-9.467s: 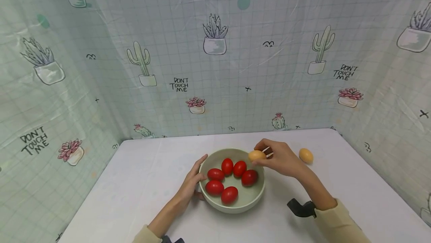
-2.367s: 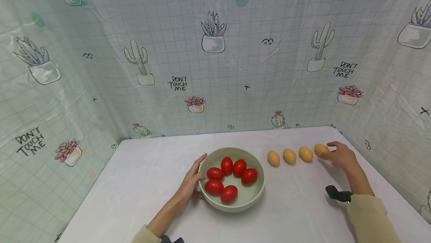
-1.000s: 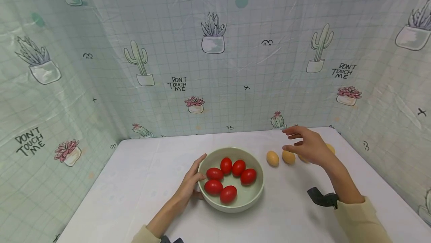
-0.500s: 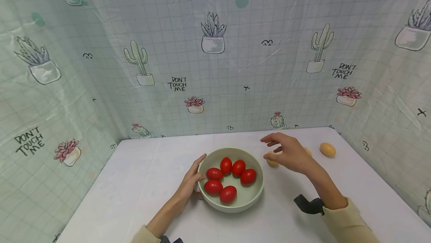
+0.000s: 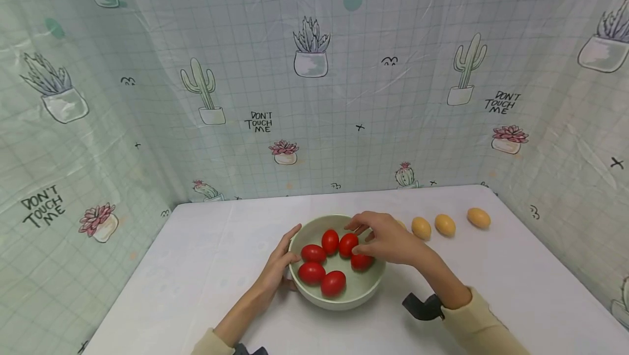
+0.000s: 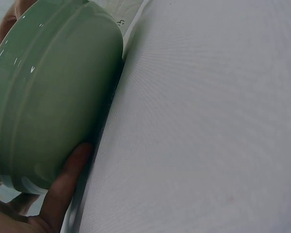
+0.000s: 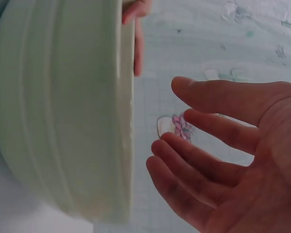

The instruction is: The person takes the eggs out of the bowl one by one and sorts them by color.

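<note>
A pale green bowl (image 5: 363, 293) stands on the table with several glossy red egg-shaped pieces (image 5: 312, 273), tomato-like, lying inside. My left hand (image 5: 276, 270) grips the bowl's left side, thumb at the rim. In the left wrist view, a finger presses low on the outer wall. Over the right rim hovers my right hand (image 5: 385, 239), fingers spread and bent a little above the red pieces on that side. The right wrist view shows nothing between the fingers of this hand (image 7: 233, 150). Beyond it, several yellow egg-shaped pieces (image 5: 445, 225) lie in a row, the leftmost mostly hidden.
A white-covered table (image 5: 206, 267) carries everything. Behind and at both sides hangs a pale green curtain (image 5: 245, 71) printed with cacti. A black strap piece (image 5: 422, 307) sits on the right wrist.
Earlier my right hand held a yellow piece above the bowl; later several lay in a row, my hand at the rightmost. It then swung left, unladen, over the bowl. The left hand stayed put.
</note>
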The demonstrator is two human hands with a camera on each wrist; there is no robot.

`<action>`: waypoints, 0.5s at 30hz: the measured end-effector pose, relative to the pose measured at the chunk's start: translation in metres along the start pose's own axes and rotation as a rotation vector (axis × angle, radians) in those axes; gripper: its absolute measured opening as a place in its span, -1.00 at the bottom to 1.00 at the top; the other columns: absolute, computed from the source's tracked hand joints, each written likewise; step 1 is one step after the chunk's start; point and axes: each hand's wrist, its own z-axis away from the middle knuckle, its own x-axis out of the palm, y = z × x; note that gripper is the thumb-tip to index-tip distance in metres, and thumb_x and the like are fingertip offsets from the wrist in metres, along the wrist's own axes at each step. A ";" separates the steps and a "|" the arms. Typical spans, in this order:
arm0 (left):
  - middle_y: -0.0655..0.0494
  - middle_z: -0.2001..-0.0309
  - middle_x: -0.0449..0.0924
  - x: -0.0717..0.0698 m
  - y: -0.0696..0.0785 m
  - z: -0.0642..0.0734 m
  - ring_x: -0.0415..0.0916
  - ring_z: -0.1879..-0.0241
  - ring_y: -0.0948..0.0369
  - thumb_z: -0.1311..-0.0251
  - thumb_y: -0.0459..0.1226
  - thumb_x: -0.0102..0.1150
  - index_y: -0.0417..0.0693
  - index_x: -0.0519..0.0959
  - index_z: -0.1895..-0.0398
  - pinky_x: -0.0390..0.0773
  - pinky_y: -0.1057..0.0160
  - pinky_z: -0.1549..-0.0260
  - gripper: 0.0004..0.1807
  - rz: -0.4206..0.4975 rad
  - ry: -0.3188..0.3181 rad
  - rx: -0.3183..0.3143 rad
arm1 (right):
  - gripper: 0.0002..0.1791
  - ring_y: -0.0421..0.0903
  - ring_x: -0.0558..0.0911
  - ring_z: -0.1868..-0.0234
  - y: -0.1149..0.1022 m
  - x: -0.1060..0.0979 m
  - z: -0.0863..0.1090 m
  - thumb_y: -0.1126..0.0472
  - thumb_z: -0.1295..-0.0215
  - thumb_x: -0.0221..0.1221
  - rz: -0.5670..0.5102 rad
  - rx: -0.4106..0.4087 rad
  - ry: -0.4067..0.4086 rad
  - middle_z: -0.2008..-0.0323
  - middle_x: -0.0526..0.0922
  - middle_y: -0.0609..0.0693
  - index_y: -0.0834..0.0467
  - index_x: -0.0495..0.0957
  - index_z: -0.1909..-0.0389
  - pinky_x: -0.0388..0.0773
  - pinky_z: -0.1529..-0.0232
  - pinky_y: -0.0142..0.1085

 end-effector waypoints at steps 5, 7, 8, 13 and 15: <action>0.10 -0.64 0.10 0.000 -0.001 -0.001 0.02 -0.59 -0.16 -0.24 -0.26 -0.04 0.51 0.23 -0.56 0.49 -0.29 -0.09 -0.21 0.009 -0.004 0.001 | -0.58 0.07 0.67 0.02 -0.005 0.018 -0.008 0.26 -0.17 0.44 0.027 -0.040 -0.079 0.01 0.73 0.12 0.18 0.65 -0.08 0.72 0.09 -0.17; 0.08 -0.64 0.09 -0.001 -0.001 -0.001 0.03 -0.58 -0.17 -0.24 -0.26 -0.05 0.49 0.22 -0.57 0.53 -0.25 -0.03 -0.20 0.013 -0.007 0.002 | -0.58 0.04 0.67 0.05 -0.006 0.025 -0.011 0.26 -0.15 0.46 0.056 -0.071 -0.104 0.01 0.73 0.10 0.19 0.66 -0.06 0.72 0.08 -0.16; 0.08 -0.64 0.09 -0.001 -0.001 -0.001 0.03 -0.58 -0.17 -0.24 -0.27 -0.05 0.48 0.21 -0.58 0.54 -0.24 -0.02 -0.20 0.015 -0.008 0.004 | -0.58 0.04 0.68 0.06 -0.005 0.029 -0.012 0.27 -0.14 0.47 0.066 -0.088 -0.116 0.02 0.74 0.09 0.19 0.67 -0.05 0.71 0.07 -0.15; 0.09 -0.65 0.08 -0.001 -0.002 -0.002 0.03 -0.59 -0.16 -0.26 -0.26 -0.05 0.50 0.22 -0.57 0.51 -0.30 -0.09 -0.22 0.003 -0.007 0.010 | -0.63 0.02 0.67 0.12 -0.004 0.044 -0.016 0.24 -0.10 0.50 0.121 -0.113 -0.172 0.10 0.76 0.02 0.12 0.71 0.04 0.66 0.15 -0.32; 0.09 -0.65 0.08 -0.001 -0.002 -0.002 0.02 -0.59 -0.15 -0.26 -0.25 -0.05 0.52 0.23 -0.56 0.50 -0.30 -0.11 -0.23 0.003 -0.007 0.010 | -0.65 -0.03 0.67 0.12 -0.004 0.048 -0.017 0.21 -0.08 0.52 0.131 -0.092 -0.194 0.14 0.76 -0.03 0.08 0.72 0.08 0.63 0.17 -0.38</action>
